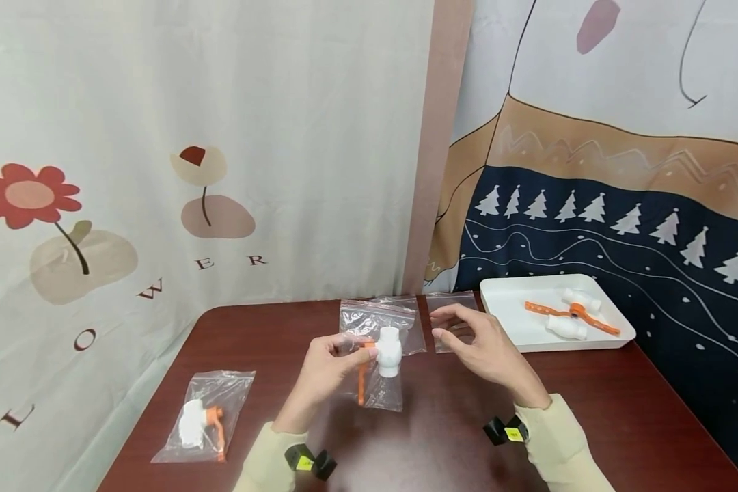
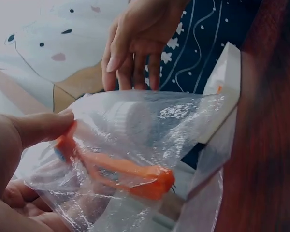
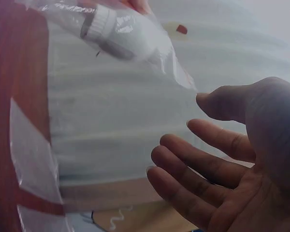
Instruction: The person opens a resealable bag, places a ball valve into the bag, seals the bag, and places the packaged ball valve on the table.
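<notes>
Apparently midway, you pinch a bagged valve [image 1: 389,355] in your left hand [image 1: 326,370], right hand [image 1: 484,347] spread and empty, one filled bag [image 1: 201,415] done, loose parts [image 1: 567,328] remaining in the tray [image 1: 507,320].

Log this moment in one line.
left hand: holds clear bag containing white fitting, orange handle | right hand: holds nothing | white tray: white parts, orange pieces | table: another filled bag

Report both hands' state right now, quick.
Left hand: closed, pinching a clear plastic bag with a white, rounded plastic fitting and a slim orange plastic handle inside.
Right hand: open, holding nothing.
</notes>
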The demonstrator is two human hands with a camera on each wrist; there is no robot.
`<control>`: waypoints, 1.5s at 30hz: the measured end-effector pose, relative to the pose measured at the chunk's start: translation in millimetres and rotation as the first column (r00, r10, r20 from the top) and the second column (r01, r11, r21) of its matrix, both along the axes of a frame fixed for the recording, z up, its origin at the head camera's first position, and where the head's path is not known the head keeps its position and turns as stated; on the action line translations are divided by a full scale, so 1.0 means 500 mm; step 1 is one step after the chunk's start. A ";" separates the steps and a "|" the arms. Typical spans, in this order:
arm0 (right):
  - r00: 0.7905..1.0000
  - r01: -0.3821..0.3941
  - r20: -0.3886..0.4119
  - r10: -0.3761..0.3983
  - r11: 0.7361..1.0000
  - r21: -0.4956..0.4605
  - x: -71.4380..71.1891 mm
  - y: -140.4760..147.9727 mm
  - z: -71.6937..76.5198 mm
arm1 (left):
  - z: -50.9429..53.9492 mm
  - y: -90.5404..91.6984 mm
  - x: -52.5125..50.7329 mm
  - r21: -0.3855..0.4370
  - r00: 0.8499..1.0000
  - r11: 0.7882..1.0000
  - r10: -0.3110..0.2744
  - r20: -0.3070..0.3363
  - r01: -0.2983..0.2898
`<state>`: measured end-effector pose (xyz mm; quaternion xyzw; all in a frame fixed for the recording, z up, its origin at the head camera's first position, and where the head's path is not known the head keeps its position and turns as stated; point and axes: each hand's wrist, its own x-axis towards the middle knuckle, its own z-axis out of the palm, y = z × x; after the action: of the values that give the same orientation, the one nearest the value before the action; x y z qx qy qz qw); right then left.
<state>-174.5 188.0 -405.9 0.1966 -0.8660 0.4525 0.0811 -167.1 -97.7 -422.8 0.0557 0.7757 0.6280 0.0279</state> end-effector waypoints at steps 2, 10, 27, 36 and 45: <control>1.000 0.015 -0.017 -0.014 0.999 0.030 -0.003 0.009 -0.007 | -0.007 -0.010 0.000 0.007 0.999 0.999 0.037 0.023 -0.038; 0.991 0.131 -0.023 -0.129 0.977 0.170 -0.011 0.053 -0.038 | -0.038 -0.054 -0.002 0.013 0.987 0.991 0.135 0.088 -0.137; 0.937 0.332 -0.050 -0.347 0.834 0.440 -0.040 0.133 -0.089 | -0.073 -0.131 -0.006 0.009 0.956 0.971 0.235 0.173 -0.240; 0.932 0.317 -0.011 -0.364 0.797 0.514 -0.046 0.148 -0.109 | -0.087 -0.174 0.008 -0.107 0.931 0.953 0.299 0.210 -0.282; 0.939 0.291 -0.004 -0.345 0.786 0.546 -0.054 0.164 -0.115 | -0.092 -0.199 0.024 -0.189 0.924 0.945 0.307 0.229 -0.267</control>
<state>-201.3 270.2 -463.7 0.0406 -0.9813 0.1797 0.0561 -154.9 -197.3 -468.7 -0.1425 0.8117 0.5651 0.0392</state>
